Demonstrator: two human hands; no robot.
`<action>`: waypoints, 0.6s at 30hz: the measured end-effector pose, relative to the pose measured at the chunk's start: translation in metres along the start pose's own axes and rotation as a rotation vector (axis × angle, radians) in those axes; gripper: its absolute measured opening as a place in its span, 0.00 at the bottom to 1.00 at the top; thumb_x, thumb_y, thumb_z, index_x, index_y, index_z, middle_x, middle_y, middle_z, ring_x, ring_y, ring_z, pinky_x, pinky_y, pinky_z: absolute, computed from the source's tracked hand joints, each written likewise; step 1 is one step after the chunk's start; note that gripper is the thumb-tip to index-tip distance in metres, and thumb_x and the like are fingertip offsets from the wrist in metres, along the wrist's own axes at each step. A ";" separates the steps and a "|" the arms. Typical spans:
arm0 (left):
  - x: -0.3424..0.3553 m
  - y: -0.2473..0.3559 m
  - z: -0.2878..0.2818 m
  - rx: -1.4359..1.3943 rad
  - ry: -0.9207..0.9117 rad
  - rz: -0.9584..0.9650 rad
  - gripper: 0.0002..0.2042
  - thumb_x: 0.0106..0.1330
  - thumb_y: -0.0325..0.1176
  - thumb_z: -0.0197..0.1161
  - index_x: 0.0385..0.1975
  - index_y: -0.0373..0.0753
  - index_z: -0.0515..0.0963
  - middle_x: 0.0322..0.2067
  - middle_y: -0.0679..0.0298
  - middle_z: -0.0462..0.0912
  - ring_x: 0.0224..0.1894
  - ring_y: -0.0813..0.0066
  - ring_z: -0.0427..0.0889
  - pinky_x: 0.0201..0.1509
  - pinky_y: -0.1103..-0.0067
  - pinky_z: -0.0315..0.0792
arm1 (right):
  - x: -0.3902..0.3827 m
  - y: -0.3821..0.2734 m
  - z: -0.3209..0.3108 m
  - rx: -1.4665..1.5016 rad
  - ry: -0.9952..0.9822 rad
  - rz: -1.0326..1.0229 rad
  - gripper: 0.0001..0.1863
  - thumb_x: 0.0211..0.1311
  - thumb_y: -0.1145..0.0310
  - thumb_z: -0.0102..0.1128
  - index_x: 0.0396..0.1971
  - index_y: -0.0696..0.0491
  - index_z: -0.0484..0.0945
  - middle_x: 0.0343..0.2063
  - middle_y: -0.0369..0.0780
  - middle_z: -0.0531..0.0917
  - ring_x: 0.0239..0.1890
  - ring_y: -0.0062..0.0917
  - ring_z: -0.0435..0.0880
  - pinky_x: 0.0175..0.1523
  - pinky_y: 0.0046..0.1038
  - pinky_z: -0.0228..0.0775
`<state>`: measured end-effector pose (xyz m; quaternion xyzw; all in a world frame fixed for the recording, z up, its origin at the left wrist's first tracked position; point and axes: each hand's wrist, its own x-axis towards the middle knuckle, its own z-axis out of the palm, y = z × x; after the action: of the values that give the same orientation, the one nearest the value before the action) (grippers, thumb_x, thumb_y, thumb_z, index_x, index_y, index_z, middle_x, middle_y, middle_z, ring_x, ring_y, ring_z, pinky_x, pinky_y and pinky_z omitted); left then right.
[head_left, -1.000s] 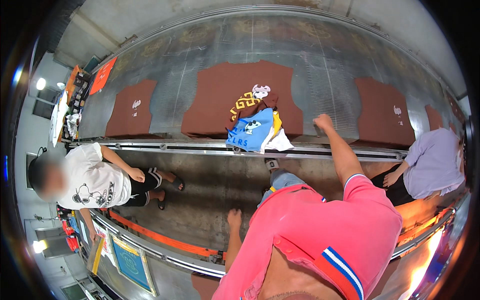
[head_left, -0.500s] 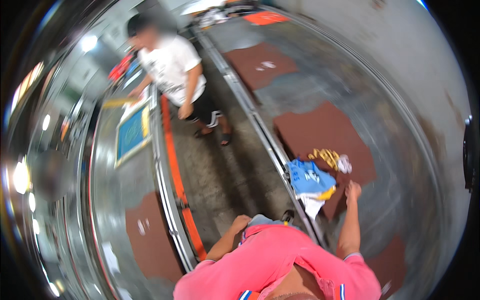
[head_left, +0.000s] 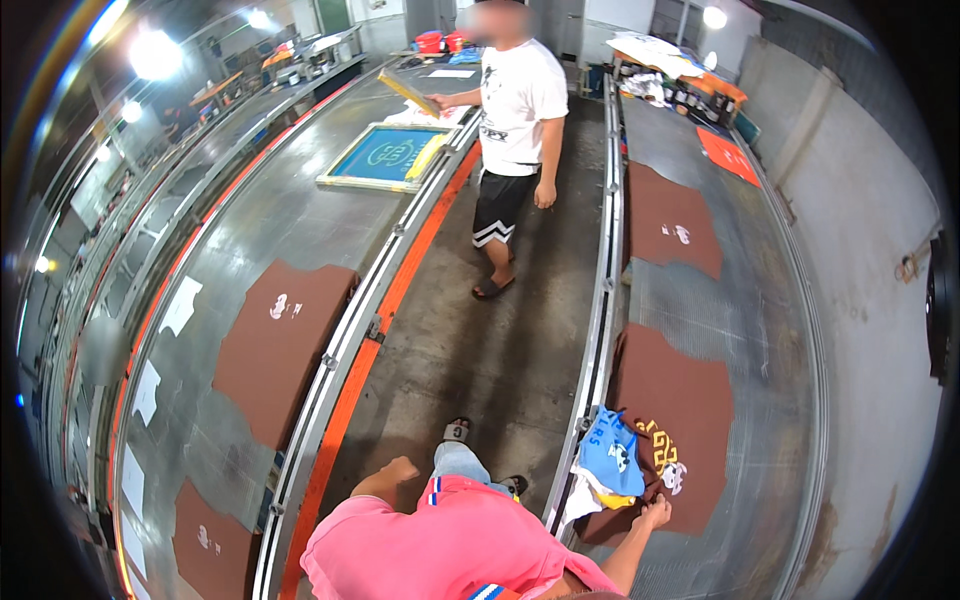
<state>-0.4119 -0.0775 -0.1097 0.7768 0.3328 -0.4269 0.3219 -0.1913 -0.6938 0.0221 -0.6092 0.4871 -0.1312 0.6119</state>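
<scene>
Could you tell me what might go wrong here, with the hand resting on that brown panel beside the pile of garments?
The right hand rests on the brown panel, close to its gold print; if the ink is wet, it could smear. The pile of garments hangs over the table edge above the aisle and might slip to the floor. The left hand is a loose fist away from the table, so it could not catch them.

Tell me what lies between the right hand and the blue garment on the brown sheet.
In the head view, a small white printed patch and yellow printed letters lie on the brown sheet, between the right hand and the blue garment.
</scene>
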 end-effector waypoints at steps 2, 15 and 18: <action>-0.036 -0.011 -0.005 -0.052 -0.046 -0.104 0.19 0.54 0.48 0.63 0.34 0.37 0.84 0.29 0.58 0.85 0.31 0.63 0.85 0.39 0.68 0.77 | -0.029 -0.018 0.008 0.225 -0.050 0.034 0.14 0.58 0.67 0.60 0.42 0.56 0.76 0.42 0.41 0.80 0.43 0.32 0.79 0.51 0.30 0.71; -0.014 0.135 -0.128 -0.384 0.289 0.546 0.30 0.49 0.46 0.72 0.51 0.37 0.76 0.51 0.46 0.78 0.53 0.52 0.79 0.52 0.65 0.73 | -0.262 -0.111 0.197 0.064 -1.310 0.056 0.21 0.56 0.71 0.54 0.51 0.60 0.74 0.47 0.43 0.81 0.51 0.31 0.80 0.57 0.34 0.73; -0.059 0.178 -0.192 -0.356 0.452 1.147 0.45 0.42 0.42 0.79 0.64 0.42 0.65 0.69 0.51 0.55 0.70 0.49 0.56 0.70 0.62 0.57 | -0.301 -0.069 0.247 -0.081 -1.393 0.284 0.18 0.58 0.74 0.55 0.49 0.60 0.75 0.43 0.41 0.82 0.48 0.28 0.81 0.56 0.31 0.73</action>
<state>-0.2086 -0.0428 0.0626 0.8368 -0.0100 0.0494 0.5451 -0.1223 -0.3291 0.1602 -0.5044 0.0617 0.3880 0.7689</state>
